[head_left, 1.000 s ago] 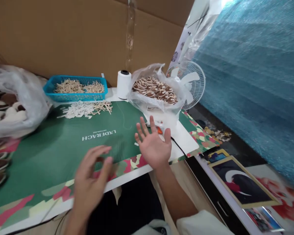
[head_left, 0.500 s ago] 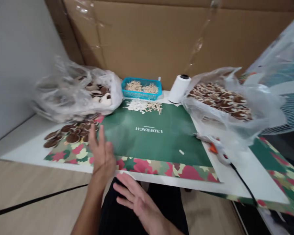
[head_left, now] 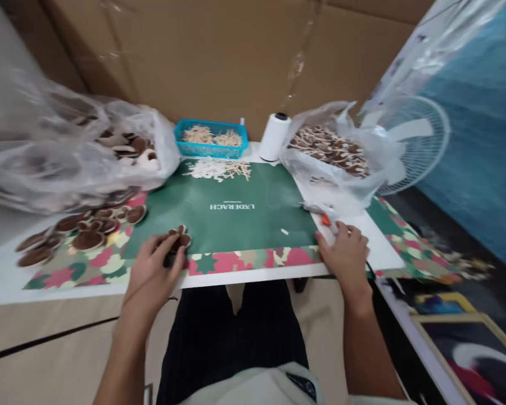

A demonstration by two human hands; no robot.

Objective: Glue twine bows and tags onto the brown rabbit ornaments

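As I watch the green mat (head_left: 244, 230), the hands stand apart: right hand (head_left: 346, 253) at the mat's right edge, hiding part of the glue gun (head_left: 326, 219); left hand (head_left: 154, 270) near its left, curled about a half-covered brown piece (head_left: 185, 241) — either grip, I can't tell.

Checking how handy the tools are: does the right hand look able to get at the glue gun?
Probably yes: the right hand is right beside the glue gun, near its orange trigger, with nothing visible between them; whether they touch is unclear.

Matt brown cutout (head_left: 185, 240), glossy plastic bag (head_left: 165, 149)
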